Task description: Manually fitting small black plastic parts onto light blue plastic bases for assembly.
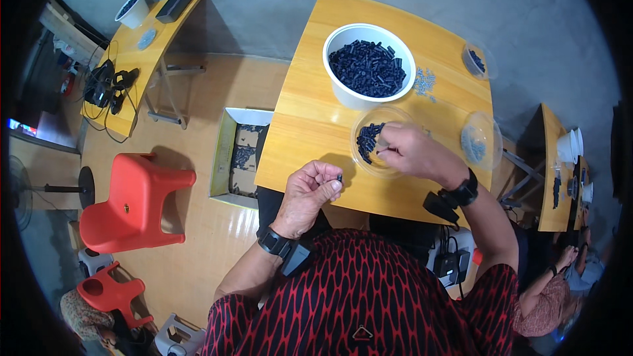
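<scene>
My left hand (308, 192) is closed at the near edge of the wooden table (297, 138), pinching a small black cylindrical piece (339, 177) between thumb and fingertips. My right hand (414, 150) reaches over a shallow clear round tub (394, 115) with its fingers pressed together. Whatever those fingers hold, if anything, is hidden. Short black pieces (369, 140) lie in the left part of this tub. Behind it stands a large white bucket (337, 86) with a heap of black tubular pieces (368, 69). Small pale, shiny pieces (424, 84) are scattered beside the bucket.
A clear container (488, 140) of small pale pieces sits at the table's right edge, and another (489, 74) with black pieces farther back. Left of the table, an open carton (217, 181) stands on the floor near a red chair (125, 207). Other people sit at right.
</scene>
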### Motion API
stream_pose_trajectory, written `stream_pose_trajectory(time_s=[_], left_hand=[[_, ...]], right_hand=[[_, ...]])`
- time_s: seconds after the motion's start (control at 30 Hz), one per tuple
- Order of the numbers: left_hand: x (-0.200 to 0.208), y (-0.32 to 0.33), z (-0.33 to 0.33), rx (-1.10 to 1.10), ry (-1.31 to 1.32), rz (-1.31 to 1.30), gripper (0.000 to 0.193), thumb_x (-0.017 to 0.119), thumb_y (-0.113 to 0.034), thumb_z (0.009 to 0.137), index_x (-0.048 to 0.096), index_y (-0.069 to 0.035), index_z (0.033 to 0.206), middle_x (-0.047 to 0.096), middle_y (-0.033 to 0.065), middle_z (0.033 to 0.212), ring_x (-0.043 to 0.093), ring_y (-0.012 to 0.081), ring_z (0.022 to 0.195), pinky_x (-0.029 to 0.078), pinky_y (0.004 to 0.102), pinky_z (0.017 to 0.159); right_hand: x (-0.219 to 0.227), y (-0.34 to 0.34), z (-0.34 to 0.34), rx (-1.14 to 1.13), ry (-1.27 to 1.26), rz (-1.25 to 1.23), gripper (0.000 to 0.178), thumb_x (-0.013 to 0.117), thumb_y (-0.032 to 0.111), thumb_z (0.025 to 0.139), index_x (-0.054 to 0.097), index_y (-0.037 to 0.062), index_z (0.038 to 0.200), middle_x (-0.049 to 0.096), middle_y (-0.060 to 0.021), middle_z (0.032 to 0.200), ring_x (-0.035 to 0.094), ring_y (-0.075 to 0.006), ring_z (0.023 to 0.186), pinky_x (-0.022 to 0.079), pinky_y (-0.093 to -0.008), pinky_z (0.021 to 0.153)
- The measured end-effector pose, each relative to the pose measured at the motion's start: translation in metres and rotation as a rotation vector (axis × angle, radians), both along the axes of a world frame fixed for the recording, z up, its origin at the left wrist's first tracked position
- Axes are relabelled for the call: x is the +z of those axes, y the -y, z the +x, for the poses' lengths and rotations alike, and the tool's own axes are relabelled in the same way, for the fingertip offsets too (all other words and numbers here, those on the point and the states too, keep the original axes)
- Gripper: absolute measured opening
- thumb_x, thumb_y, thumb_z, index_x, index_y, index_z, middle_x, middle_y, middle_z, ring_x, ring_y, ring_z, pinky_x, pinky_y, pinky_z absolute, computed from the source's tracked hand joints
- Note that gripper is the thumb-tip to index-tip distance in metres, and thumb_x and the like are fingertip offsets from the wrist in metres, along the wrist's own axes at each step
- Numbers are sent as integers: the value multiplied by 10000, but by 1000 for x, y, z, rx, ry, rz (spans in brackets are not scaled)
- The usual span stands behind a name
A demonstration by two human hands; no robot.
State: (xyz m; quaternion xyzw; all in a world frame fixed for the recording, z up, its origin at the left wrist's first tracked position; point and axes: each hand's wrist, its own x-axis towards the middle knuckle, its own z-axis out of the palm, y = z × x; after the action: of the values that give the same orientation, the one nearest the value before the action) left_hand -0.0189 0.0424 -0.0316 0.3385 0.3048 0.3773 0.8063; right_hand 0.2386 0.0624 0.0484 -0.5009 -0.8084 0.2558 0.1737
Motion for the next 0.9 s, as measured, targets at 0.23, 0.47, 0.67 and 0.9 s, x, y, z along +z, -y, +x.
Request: stream_pose_trajectory(time_s=[0.23, 0.47, 0.67, 0.9], left_hand=[[12, 3, 9, -17, 16, -4, 118, 679, -49, 930, 624, -12, 1028, 664, 55, 931, 603, 104, 733, 509, 237, 685], [32, 9, 17, -86, 5, 11, 108, 678, -55, 934, 625, -23, 1023, 662, 54, 927, 607, 105, 728, 516, 234, 682], [38, 14, 24, -113, 16, 7, 113, 672, -61, 941, 628, -22, 1038, 662, 52, 924, 612, 103, 738, 518, 224, 682], [40, 15, 27, -141, -33, 42, 135, 680, -72, 940, 637, -17, 1055, 669, 42, 940, 605, 93, 763, 517, 228, 698]], right_hand=[[7, 47, -19, -324, -781, -549, 49, 678, 17, 895, 639, -12, 886, 648, -58, 838, 659, -101, 735, 522, -242, 601], [-13, 65, -30, -287, -1058, -335, 141, 662, -4, 914, 683, -22, 1053, 657, -40, 904, 646, -95, 747, 510, -224, 616], [-25, 73, -33, -367, -1214, -346, 137, 682, 19, 909, 704, -4, 1042, 670, -29, 874, 598, -69, 710, 485, -204, 618], [-24, 78, -36, -418, -1124, -293, 156, 679, -47, 886, 712, -1, 1031, 642, -20, 823, 584, -70, 677, 466, -209, 584]])
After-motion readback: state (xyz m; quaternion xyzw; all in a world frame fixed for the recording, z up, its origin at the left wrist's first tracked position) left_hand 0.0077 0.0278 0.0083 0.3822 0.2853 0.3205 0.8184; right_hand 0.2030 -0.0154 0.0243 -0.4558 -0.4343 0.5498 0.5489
